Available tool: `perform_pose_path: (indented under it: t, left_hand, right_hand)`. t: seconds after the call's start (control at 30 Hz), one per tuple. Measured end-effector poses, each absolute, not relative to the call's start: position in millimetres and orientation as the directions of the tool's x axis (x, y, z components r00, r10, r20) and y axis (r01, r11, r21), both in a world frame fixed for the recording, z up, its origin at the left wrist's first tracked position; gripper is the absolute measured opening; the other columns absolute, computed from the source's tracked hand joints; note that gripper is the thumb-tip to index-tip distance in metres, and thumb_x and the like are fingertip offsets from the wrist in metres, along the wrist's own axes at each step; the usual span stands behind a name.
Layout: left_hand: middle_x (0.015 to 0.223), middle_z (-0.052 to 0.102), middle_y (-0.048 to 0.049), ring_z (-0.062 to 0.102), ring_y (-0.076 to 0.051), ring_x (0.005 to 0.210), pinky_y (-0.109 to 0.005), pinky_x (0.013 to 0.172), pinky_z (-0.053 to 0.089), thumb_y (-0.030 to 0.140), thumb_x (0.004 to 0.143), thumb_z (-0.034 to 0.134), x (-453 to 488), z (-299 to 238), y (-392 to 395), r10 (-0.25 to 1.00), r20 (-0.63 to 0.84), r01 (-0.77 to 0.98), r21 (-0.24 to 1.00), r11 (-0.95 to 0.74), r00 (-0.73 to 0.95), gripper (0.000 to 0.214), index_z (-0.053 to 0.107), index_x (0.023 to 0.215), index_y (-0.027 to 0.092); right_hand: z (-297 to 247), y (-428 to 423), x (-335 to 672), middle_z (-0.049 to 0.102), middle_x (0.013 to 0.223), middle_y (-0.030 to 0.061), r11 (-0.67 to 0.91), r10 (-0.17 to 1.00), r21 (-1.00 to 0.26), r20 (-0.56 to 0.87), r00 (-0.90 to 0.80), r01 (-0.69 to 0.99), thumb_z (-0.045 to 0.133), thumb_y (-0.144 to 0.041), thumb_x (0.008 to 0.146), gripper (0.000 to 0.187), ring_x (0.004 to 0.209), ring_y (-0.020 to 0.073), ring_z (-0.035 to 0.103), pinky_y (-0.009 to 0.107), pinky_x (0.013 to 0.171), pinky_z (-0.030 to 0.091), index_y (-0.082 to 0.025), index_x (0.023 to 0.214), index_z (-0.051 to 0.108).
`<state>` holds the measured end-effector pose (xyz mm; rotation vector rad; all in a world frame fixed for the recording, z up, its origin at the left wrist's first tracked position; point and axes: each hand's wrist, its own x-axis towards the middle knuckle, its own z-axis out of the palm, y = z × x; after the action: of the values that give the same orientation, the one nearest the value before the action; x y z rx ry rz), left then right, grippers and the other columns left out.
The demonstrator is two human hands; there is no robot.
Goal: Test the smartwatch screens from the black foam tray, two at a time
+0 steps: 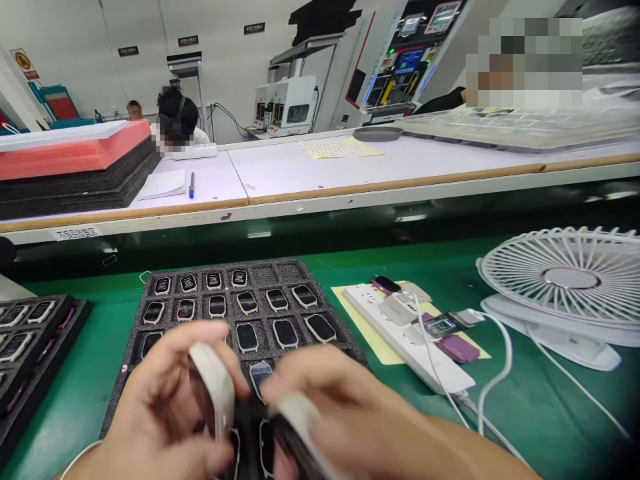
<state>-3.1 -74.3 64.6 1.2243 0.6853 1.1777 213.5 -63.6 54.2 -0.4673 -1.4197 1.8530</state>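
My left hand [160, 407] and my right hand [330, 407] are close together at the bottom of the view, both blurred by motion. Between them is a smartwatch body [261, 375] with pale straps [216, 387]. The left fingers curl round one strap; the right fingers pinch the other strap. Under the hands lies a black foam tray [290, 273] with several watch bodies [285, 332] in its pockets.
A second foam tray [30, 333] sits at the left edge. To the right lie a white power strip [415, 347] with chargers and cables, and a white fan [565, 280]. Behind a green belt stands a white bench [400, 167]; people sit beyond it.
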Motion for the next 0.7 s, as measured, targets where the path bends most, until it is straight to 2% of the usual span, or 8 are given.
perform_pose_path:
  t: [0.03,0.1,0.2,0.37,0.43,0.53,0.7]
  left_hand:
    - [0.091,0.067,-0.0019,0.059,-0.010,0.062,-0.018,0.053,0.049,0.022,0.075,0.080,-4,60,-65,0.949,0.168,-0.262,0.960,-0.097,0.266,0.055,0.062,0.124,0.038]
    - [0.091,0.066,-0.0016,0.061,-0.011,0.069,-0.018,0.058,0.050,0.020,0.073,0.081,-5,49,-43,0.988,0.125,-0.179,0.978,-0.108,0.085,0.056,0.060,0.123,0.032]
    - [0.096,0.066,-0.0025,0.063,-0.014,0.083,-0.022,0.071,0.053,0.020,0.071,0.080,-3,34,-14,0.992,0.117,-0.120,0.985,-0.123,-0.057,0.054,0.058,0.120,0.025]
    - [0.105,0.066,-0.0045,0.063,-0.010,0.068,-0.024,0.063,0.053,0.021,0.071,0.076,-2,13,9,0.999,0.041,-0.140,0.989,-0.042,-0.015,0.068,0.049,0.134,0.022]
    - [0.105,0.067,-0.0050,0.065,-0.011,0.064,-0.027,0.063,0.055,0.024,0.074,0.074,-3,8,12,1.000,0.023,-0.172,0.985,-0.021,0.011,0.069,0.047,0.137,0.021]
    - [0.101,0.068,-0.0050,0.070,-0.015,0.066,-0.030,0.064,0.057,0.030,0.076,0.072,-4,4,13,1.000,-0.009,-0.233,0.972,0.015,0.027,0.060,0.053,0.133,0.020]
    - [0.094,0.068,-0.0042,0.072,-0.018,0.066,-0.031,0.064,0.059,0.041,0.078,0.072,-5,2,16,0.998,-0.060,-0.291,0.954,0.067,0.034,0.058,0.056,0.128,0.018]
  right_hand:
    - [54,-55,209,0.066,0.117,0.0072,-0.089,0.767,-0.928,0.168,-0.619,-0.362,0.071,-0.032,0.087,0.039,0.083,0.0185,0.071,0.031,0.074,0.057,-0.036,0.124,0.064]
    - [52,-34,199,0.065,0.124,0.0074,-0.065,0.838,-0.888,0.200,-0.508,-0.455,0.070,-0.028,0.087,0.046,0.084,0.0183,0.071,0.037,0.081,0.057,-0.035,0.131,0.058]
    - [41,0,185,0.070,0.116,0.0089,-0.198,0.865,-0.828,0.104,-0.491,-0.524,0.073,-0.024,0.083,0.044,0.080,0.0169,0.071,0.032,0.075,0.055,-0.026,0.125,0.060]
    - [9,38,176,0.075,0.102,0.0098,-0.369,0.855,-0.762,-0.055,-0.515,-0.532,0.069,-0.034,0.085,0.031,0.063,0.0149,0.069,0.027,0.060,0.051,-0.019,0.112,0.063]
    - [-1,45,175,0.074,0.096,0.0079,-0.374,0.864,-0.761,-0.079,-0.497,-0.530,0.068,-0.036,0.086,0.029,0.060,0.0146,0.067,0.027,0.057,0.049,-0.019,0.109,0.063]
    - [-9,50,175,0.073,0.091,0.0057,-0.371,0.875,-0.767,-0.101,-0.473,-0.523,0.066,-0.038,0.088,0.026,0.058,0.0142,0.066,0.027,0.056,0.049,-0.020,0.107,0.064]
    - [-10,53,175,0.074,0.090,0.0064,-0.356,0.878,-0.780,-0.091,-0.469,-0.514,0.065,-0.041,0.088,0.029,0.056,0.0141,0.065,0.027,0.056,0.049,-0.019,0.107,0.063]
